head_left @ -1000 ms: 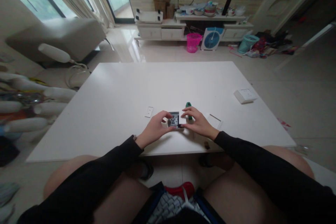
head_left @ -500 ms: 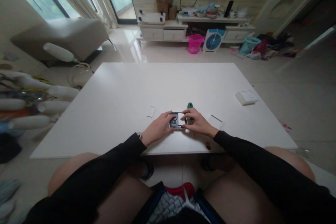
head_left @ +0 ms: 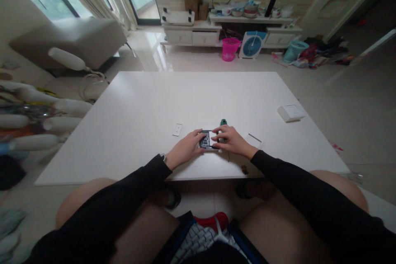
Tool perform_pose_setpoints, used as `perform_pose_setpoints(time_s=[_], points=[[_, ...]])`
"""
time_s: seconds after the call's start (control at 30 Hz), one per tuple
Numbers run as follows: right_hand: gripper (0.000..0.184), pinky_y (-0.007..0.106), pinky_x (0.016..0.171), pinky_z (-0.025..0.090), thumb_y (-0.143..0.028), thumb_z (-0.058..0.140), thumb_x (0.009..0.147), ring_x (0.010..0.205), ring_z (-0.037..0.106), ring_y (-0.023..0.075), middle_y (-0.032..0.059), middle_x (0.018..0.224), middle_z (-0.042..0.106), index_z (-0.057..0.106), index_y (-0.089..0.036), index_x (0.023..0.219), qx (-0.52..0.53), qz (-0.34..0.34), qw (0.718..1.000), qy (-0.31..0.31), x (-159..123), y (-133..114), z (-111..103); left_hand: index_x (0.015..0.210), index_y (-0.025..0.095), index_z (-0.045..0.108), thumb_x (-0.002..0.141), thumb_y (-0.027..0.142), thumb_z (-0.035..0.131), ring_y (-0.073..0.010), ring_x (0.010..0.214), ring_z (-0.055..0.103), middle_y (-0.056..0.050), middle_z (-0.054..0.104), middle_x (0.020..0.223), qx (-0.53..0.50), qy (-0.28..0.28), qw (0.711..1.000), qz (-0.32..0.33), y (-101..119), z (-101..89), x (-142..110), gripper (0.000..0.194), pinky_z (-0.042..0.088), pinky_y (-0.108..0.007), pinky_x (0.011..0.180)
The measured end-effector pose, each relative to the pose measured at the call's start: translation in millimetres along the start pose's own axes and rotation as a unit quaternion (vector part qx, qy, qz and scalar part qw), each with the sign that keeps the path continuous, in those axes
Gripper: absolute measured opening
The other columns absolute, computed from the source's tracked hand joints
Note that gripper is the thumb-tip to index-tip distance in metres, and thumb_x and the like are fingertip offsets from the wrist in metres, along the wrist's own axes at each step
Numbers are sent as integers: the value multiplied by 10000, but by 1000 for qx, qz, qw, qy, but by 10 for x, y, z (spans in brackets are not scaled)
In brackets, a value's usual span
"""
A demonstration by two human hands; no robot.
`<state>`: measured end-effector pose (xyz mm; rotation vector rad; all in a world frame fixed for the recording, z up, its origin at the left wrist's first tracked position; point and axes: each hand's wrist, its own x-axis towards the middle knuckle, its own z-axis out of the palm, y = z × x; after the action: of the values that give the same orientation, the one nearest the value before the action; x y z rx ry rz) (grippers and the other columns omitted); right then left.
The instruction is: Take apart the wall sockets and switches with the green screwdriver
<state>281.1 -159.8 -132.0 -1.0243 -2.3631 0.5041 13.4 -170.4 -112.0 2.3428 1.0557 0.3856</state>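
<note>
Near the front edge of the table, a small square wall-socket panel with a dark, detailed inside and a white part on its right lies between my two hands. My left hand grips its left edge, thumb below and fingers above. From the right, my right hand closes its fingertips on the white part and the panel's right edge. Just behind the right hand shows the green handle of what looks like a screwdriver, its middle hidden by the hand. A white socket faceplate lies left of the panel.
Beyond my right wrist lies a thin white frame. Small brass-coloured pieces sit at the front edge of the white table. White socket panels are stacked at the right. A pink basket stands on the floor behind.
My right-hand fingers have shifted slightly over the white part of the panel. The view has tilted a little; the left hand keeps its grip.
</note>
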Motion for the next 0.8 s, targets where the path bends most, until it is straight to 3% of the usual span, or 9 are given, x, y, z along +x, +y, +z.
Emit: perform_pose_setpoints(time_s=[0.33,0.8], points=[[196,440,899,501,-362,805,916,1162,710,301,92,1266,778,792,-252,1078,-55,-13,997,-43,43,-57,-98,1411,213,550,912,252,755,-330,1417,581,-175,488,1598,2,-1,1000,-8,-5,3,-5,541,485,-500,1184],[118,463,960,575,-301,827,876,1129,723,287,118,1230,757,792,-227,960,30,18,999,8,2,-27,35,1380,206,579,903,223,753,-306,1256,693,-186,485,1600,-14,-6,1000,-20,29,-19,7,508,548,-487,1105]])
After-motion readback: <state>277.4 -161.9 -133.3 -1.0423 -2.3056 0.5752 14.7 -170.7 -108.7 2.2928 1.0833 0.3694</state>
